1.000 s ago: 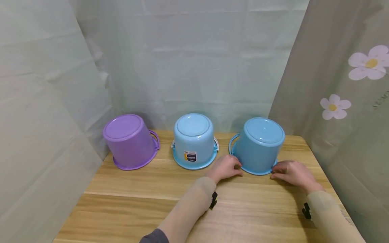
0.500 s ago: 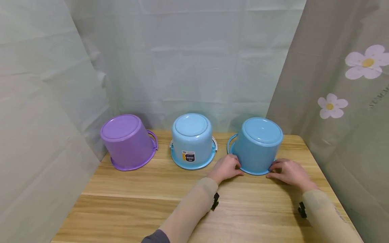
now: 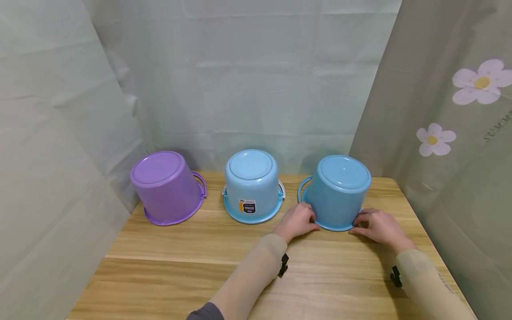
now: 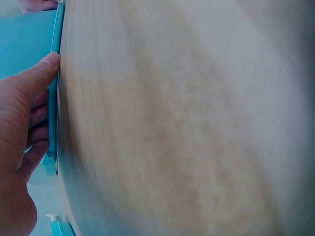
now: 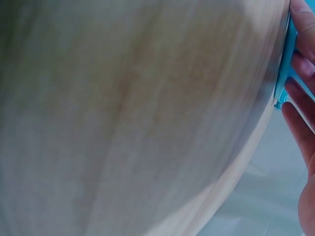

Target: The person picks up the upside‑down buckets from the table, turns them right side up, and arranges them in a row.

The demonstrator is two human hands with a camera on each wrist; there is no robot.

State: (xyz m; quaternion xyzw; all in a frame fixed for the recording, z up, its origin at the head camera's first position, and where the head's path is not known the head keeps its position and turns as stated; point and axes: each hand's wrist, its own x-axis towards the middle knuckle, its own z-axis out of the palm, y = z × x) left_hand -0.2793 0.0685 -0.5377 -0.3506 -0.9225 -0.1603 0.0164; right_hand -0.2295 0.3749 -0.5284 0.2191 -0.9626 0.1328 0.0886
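Note:
A blue bucket [image 3: 340,200] stands upside down on the right part of the table, its handle out to the left. My left hand [image 3: 297,220] holds its rim at the front left. In the left wrist view the thumb of the left hand [image 4: 17,105] lies on the rim [image 4: 58,29], fingers against the bucket's side. At the front right of the same rim, my right hand [image 3: 378,226] grips with thumb and fingers. The right wrist view catches only part of the right hand [image 5: 302,101] at the blue rim [image 5: 285,59]; its last fingers are spread.
A lighter blue bucket [image 3: 251,189] with a label and white handle stands inverted to the left. Farther left is an inverted purple bucket [image 3: 168,191]. Pale cloth [image 3: 256,80] hangs behind the wooden table [image 3: 180,253], and a flowered curtain [image 3: 436,139] hangs at the right.
The whole head view has shifted slightly, so everything sits a little farther left. My right hand has edged slightly inward along the rim; the buckets stand as before.

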